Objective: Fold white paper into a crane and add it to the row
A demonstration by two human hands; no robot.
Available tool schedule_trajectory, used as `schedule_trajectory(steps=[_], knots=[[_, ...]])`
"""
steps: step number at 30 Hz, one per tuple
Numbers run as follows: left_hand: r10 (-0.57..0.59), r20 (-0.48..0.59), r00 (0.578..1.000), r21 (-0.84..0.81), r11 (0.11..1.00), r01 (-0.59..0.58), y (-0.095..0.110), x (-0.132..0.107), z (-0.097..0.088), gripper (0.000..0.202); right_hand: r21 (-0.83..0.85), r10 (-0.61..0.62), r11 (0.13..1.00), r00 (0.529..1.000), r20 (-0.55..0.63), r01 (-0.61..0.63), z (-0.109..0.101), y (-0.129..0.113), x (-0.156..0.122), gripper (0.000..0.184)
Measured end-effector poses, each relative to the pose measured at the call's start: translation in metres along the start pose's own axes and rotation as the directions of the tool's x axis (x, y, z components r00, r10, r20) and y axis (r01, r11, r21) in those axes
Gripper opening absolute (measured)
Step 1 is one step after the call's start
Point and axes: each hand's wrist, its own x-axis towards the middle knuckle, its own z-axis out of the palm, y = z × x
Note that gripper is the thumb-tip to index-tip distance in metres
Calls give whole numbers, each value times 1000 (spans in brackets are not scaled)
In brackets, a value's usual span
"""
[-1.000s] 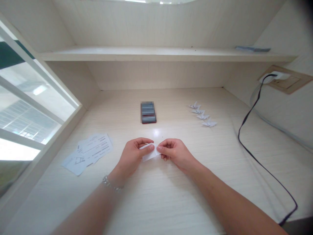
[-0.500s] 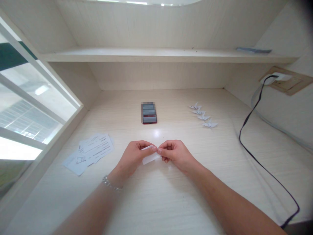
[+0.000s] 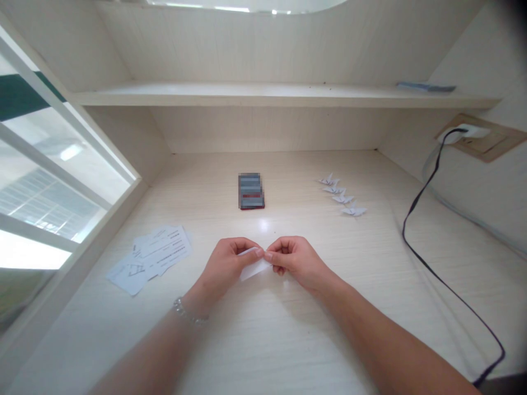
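A small folded piece of white paper is held up between both hands, over the middle of the desk. My left hand, with a silver bracelet at its wrist, pinches the paper's upper edge between thumb and fingers. Right beside it, my right hand grips the paper's right end, its thumb tip almost meeting the left thumb. The fingers cover part of the paper, so its full shape is hidden. Several folded white paper cranes stand in a slanting row at the back right.
Printed paper sheets overlap on the left. A dark, blurred-out phone-like object lies at the back centre. On the right, a black cable runs from a wall socket. A shelf crosses above the desk.
Both hands keep their pinch on the paper with barely any movement. The whole view has shifted very slightly.
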Motion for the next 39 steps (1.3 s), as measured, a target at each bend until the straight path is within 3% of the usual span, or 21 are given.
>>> schedule_trajectory(steps=[12, 22, 27, 32, 36, 39], knots=[[-17, -67, 998, 82, 996, 22, 6, 0, -1, 17, -82, -61, 995, 998, 18, 62, 2, 7, 4, 23], [-51, 46, 998, -274, 960, 62, -7, 2, 1, 28, -136, -130, 983, 991, -38, 123, 0, 4, 3, 18], [41, -67, 997, 51, 998, -38, -3, 2, 0, 25, -163, -140, 978, 989, -38, 132, 1, 6, 4, 16], [172, -77, 982, 307, 941, -141, 2, -2, 3, 21, -253, -162, 954, 987, 14, 160, 2, 7, 1, 13], [169, -91, 981, 320, 938, -132, 2, -1, 3, 20, -364, -184, 916, 983, -6, 169, 0, 5, -1, 15], [143, -144, 979, 269, 958, -100, 1, 1, -3, 21, -303, -131, 945, 991, 5, 126, -3, 5, 1, 14]])
